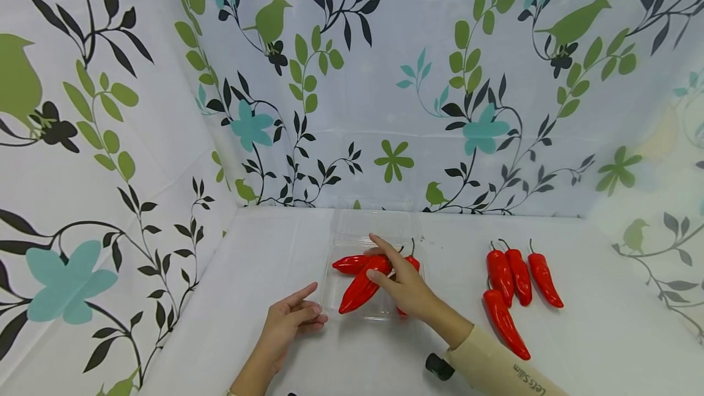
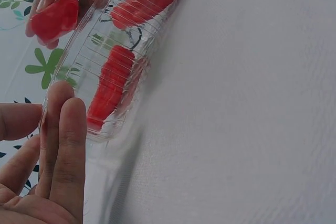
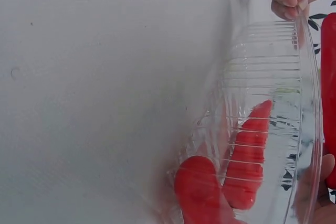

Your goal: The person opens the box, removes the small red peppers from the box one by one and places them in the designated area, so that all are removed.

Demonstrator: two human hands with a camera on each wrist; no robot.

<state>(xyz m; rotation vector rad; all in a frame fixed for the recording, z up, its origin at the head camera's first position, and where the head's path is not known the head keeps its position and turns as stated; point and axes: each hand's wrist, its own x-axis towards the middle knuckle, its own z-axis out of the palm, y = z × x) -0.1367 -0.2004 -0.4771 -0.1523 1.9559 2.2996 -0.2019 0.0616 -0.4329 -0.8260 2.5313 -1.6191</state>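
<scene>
A clear plastic box (image 1: pixel 360 318) lies on the white table with its lid (image 1: pixel 374 223) folded back. My right hand (image 1: pixel 404 280) grips a large red chili pepper (image 1: pixel 360 292) above the box; the pepper slants down to the left. Inside the box are two more peppers, a left one (image 1: pixel 346 264) partly behind the held pepper and a right one (image 1: pixel 412 261) partly covered by my right hand. At the box's near left corner, my left hand (image 1: pixel 288 322) pinches the rim between thumb and fingers, as the right wrist view shows at the top.
On the table to the right lie several red peppers: three in a back group (image 1: pixel 519 277) and one nearer pepper (image 1: pixel 506 326) beside my right sleeve (image 1: pixel 495 365). A small black object (image 1: pixel 440 366) sits at that sleeve. A patterned curtain (image 1: pixel 352 78) hangs behind the table.
</scene>
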